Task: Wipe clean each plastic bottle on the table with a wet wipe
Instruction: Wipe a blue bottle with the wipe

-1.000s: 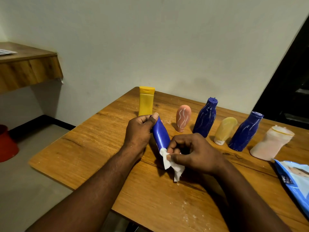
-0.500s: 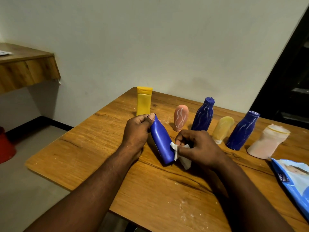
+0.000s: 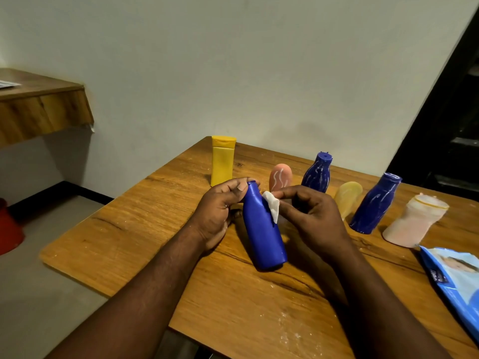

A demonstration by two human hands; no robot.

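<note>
- While the left hand (image 3: 220,208) grips the neck of the plain blue bottle (image 3: 261,229) between thumb and curled fingers, the bottle leans with its mouth toward the far edge of the surface (image 3: 155,229) and its base low near the middle. Whether the base touches the wood I cannot tell. This hold seems meant to steady the bottle and leave its body bare for wiping.
- The right hand (image 3: 311,216) pinches a folded white wet wipe (image 3: 272,207) against the bottle's right shoulder, fingers curled round the wipe. The upper part looks like the stretch being cleaned.
- Six more bottles stand in a row along the far edge. From the far left corner they are a yellow bottle (image 3: 223,161), a peach bottle (image 3: 280,178) with white squiggles, a capped dark blue bottle (image 3: 317,174), a pale yellow bottle (image 3: 347,198), an uncapped dark blue bottle (image 3: 374,204) and a pale pink bottle (image 3: 414,221).
- White streaks on both dark blue bottles suggest they are not yet wiped.
- A blue wipes pack (image 3: 456,278) lies at the right edge beside the right arm, likely kept there for a fresh wipe.
- Off the surface, a wooden shelf (image 3: 39,110) hangs on the left wall.
</note>
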